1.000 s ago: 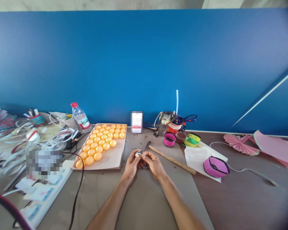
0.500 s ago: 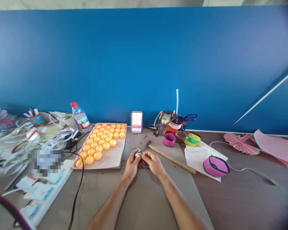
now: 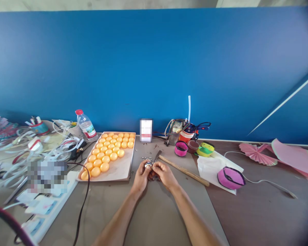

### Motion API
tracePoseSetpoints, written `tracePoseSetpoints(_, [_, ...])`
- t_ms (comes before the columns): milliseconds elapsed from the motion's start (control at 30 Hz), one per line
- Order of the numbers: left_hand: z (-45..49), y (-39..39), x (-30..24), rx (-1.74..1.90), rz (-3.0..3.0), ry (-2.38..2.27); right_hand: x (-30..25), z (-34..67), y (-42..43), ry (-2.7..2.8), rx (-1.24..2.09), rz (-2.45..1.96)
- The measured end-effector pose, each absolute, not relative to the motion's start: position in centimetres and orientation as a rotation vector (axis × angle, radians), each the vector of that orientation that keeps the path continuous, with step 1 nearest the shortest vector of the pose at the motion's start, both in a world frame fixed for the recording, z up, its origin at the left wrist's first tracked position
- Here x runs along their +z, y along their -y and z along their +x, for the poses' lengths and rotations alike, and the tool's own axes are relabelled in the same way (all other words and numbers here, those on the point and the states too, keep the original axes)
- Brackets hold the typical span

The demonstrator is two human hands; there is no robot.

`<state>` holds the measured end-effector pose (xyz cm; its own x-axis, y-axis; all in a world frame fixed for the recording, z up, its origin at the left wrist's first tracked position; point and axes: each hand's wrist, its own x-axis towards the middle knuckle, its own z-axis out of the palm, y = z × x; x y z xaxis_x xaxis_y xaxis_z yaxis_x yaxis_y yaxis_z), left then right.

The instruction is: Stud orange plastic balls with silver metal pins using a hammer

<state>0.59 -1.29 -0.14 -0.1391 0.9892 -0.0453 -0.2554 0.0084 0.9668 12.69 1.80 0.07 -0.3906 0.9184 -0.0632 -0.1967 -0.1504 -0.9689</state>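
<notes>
My left hand [image 3: 141, 175] is closed, thumb and fingers pinching a small shiny silvery piece [image 3: 148, 164] whose kind I cannot make out. From the other side my right hand [image 3: 163, 173] meets it, thumb and index finger pressed together at the piece's edge; whatever lies between those fingertips is too small to name. Tiny silver bits [image 3: 146, 158] are scattered on the mat just beyond the fingertips. Under and between the hands lie small dark reddish-brown pieces, partly hidden. A hammer [image 3: 184, 169] with a wooden handle rests right of my right hand, its head near the fingers.
On the left stands a shallow tray [image 3: 123, 167] of orange balls, with a water bottle [image 3: 87, 125] behind it. A power strip [image 3: 47, 213] and cables lie at the near left. To the right are pink bands [image 3: 231, 177], a yellow-green band [image 3: 205, 149] and white paper [image 3: 210, 167].
Both hands stay in nearly the same place. The silvery piece and fingertips have shifted very slightly; the surrounding things look unmoved.
</notes>
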Motion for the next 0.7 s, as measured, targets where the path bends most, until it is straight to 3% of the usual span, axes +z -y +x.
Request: tracePoseSetpoints(700, [0.4,1.3,-0.5,1.452,1.103,-1.239,1.4,12.5,-1.3,1.142,1.747,-1.015])
